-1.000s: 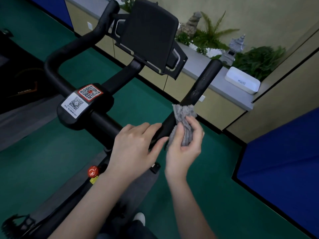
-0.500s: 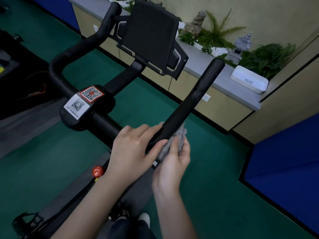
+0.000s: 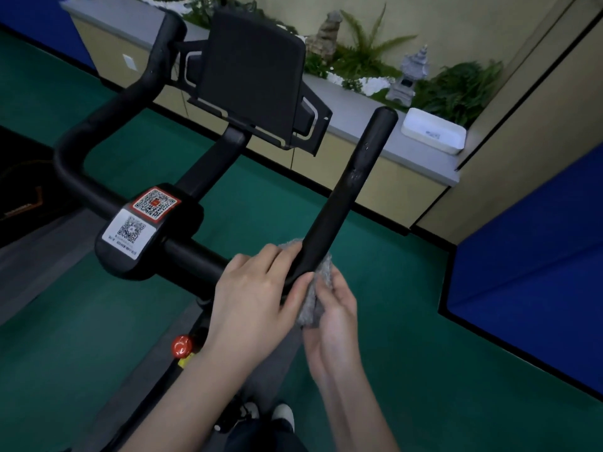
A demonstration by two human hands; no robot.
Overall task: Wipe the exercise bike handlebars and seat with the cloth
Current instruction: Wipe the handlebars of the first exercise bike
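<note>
— Head view, first the containers: white tray [image 3: 433, 131] on the grey ledge [image 3: 359, 106] at upper right, shallow and rectangular. Contents?

— Cannot tell; only a small dark mark visible inside, too blurred to read. Behind the ledge, a planter bed [image 3: 368, 65] holding ferns, white pebbles and a small stone pagoda [image 3: 409, 76].

— And the hands?

— Left hand [image 3: 257, 301] laid over the bend of the handlebars [image 3: 339, 203], fingers curled down over the top, thumb pressed against the right-side bar near the cloth. Closed around the bar, though only loosely from the look of it.

— Right hand?

— Right hand [image 3: 332, 314] just below and beside the same bar, fingers folded shut on the grey cloth [image 3: 315, 298]. Cloth bunched up, pressed against the underside of the bar right at the bend, a bit of it peeking out above the left fingers too.

— Rest of the bike?

— Black screen mount [image 3: 251, 76] up front between the two bar ends, two QR stickers [image 3: 143, 220] on the centre clamp, a red knob [image 3: 182, 345] lower on the frame. Seat out of view. Green floor [image 3: 440, 370] underneath, blue mat [image 3: 535, 265] against the wall at right, toes of shoes [image 3: 280, 414] at the bottom edge.
</note>
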